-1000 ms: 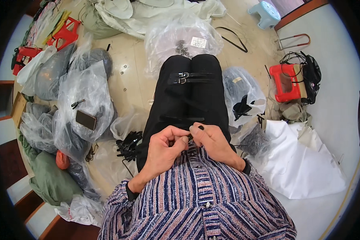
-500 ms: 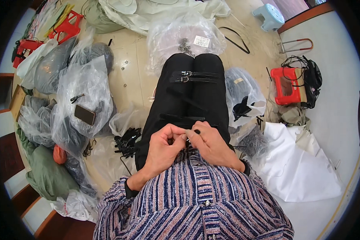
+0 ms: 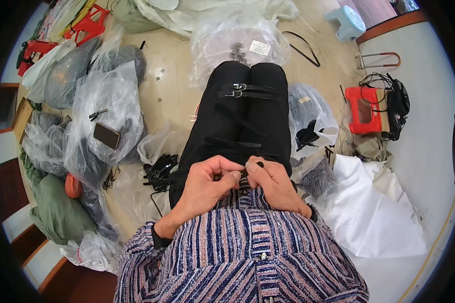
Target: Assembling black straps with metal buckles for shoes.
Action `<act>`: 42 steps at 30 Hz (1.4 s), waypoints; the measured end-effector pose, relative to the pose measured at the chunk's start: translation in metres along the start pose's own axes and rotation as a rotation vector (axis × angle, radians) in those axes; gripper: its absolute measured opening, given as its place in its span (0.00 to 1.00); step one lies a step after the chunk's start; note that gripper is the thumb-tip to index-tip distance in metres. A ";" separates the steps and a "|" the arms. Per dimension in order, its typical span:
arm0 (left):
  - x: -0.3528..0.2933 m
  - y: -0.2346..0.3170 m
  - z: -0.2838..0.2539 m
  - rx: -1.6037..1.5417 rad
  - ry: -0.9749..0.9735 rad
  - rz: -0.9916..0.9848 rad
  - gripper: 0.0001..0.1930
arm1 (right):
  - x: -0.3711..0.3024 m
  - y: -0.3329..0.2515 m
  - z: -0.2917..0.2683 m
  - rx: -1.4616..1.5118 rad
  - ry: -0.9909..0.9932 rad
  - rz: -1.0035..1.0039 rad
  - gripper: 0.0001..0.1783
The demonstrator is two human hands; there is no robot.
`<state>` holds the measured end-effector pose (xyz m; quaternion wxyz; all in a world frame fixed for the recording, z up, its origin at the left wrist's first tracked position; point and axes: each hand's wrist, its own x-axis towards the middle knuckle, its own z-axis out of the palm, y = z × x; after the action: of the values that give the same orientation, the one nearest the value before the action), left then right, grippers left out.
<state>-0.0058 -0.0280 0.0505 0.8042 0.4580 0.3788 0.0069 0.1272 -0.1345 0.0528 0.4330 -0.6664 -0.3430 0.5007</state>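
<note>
Piece of dark material (image 3: 260, 164), pinched by left hand (image 3: 206, 183) and right hand (image 3: 271, 184), both nearly closed and close together, two buckled straps (image 3: 253, 95) ahead of them.

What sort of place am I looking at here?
Probably a small workroom, perhaps an informal one: buckled black straps lie across the person's thighs, a pile of black pieces sits beside the legs, and clear plastic bags crowd the left side.
</note>
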 end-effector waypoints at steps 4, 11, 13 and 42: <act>0.000 -0.003 0.002 0.014 0.016 0.009 0.06 | 0.001 0.011 0.001 0.394 -0.021 0.185 0.20; 0.004 -0.007 0.001 -0.004 -0.027 0.031 0.05 | 0.000 0.013 -0.004 0.378 -0.040 0.114 0.20; 0.004 -0.007 0.001 0.017 -0.024 0.046 0.05 | 0.001 0.009 -0.002 0.097 -0.029 -0.129 0.16; 0.001 -0.015 -0.006 0.098 -0.065 0.282 0.08 | 0.012 0.003 -0.016 -0.296 -0.187 -0.150 0.12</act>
<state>-0.0138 -0.0317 0.0372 0.7838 0.5452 0.2846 0.0865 0.1462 -0.1285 0.0480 0.3327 -0.6461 -0.5002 0.4709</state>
